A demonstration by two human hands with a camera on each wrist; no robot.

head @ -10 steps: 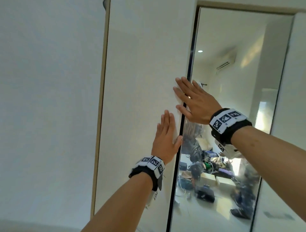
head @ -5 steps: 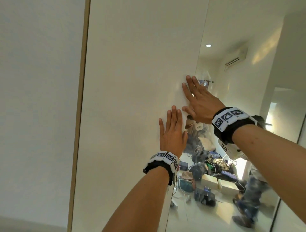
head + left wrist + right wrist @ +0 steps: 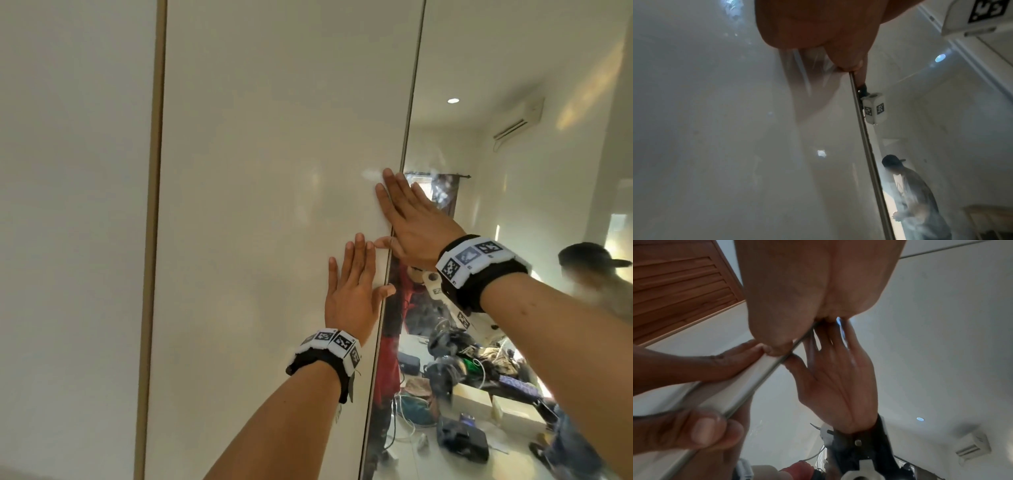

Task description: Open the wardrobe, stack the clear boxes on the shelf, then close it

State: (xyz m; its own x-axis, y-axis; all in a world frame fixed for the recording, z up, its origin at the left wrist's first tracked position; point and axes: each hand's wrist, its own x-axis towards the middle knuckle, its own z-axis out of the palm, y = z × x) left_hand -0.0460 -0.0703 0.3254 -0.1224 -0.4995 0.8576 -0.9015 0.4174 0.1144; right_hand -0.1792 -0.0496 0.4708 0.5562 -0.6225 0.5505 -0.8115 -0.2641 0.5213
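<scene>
The wardrobe's glossy white door (image 3: 274, 171) fills the middle of the head view, and a mirror door (image 3: 513, 212) adjoins it on the right. A thin metal strip (image 3: 407, 120) runs between them. My left hand (image 3: 352, 284) lies flat on the white door with straight fingers, its thumb at the strip. Just above it, my right hand (image 3: 411, 212) presses flat across the same edge, its fingers partly over the mirror. In the right wrist view the right hand (image 3: 807, 288) meets its own reflection, with the left hand (image 3: 694, 366) beside it. No clear boxes are in view.
A plain white wall (image 3: 68, 205) stands left of the wardrobe's wooden side edge (image 3: 154, 205). The mirror reflects a cluttered floor (image 3: 462, 394), an air conditioner (image 3: 517, 120) and a person in a cap (image 3: 589, 263). A louvred wooden panel (image 3: 674, 285) shows in the right wrist view.
The view has moved closer and leftward, so the white door fills more of it. Both hands have stayed flat at the door's right edge, the left now nearer the right.
</scene>
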